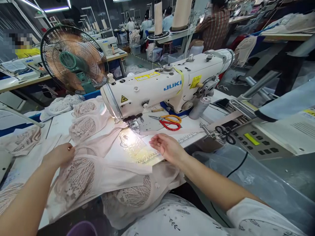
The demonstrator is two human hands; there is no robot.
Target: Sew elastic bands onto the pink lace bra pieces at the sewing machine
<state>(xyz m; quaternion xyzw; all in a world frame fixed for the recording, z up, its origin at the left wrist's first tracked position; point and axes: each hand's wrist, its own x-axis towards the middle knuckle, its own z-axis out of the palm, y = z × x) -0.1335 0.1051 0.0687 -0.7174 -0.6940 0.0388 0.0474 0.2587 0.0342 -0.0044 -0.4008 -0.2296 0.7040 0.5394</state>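
My left hand [58,155] is closed on the edge of a pale pink lace bra [81,175], spread over the left of the table. A strip of its fabric runs up under the lit needle area of a white sewing machine [152,91]. My right hand [168,148] hovers right of the needle, palm turned inward, fingers loosely curled and apart with nothing visible in them. Just above it passes a pale elastic band [172,131] from a metal guide. Another lace cup [134,194] hangs over the front edge onto the lap.
Red-and-orange-handled scissors [169,122] lie behind my right hand, beside a grey thread spool [199,107]. Black-handled scissors [225,134] rest near the guide at right. More lace bras [83,127] cover the left side. A large fan [72,60] stands behind; people sit further back.
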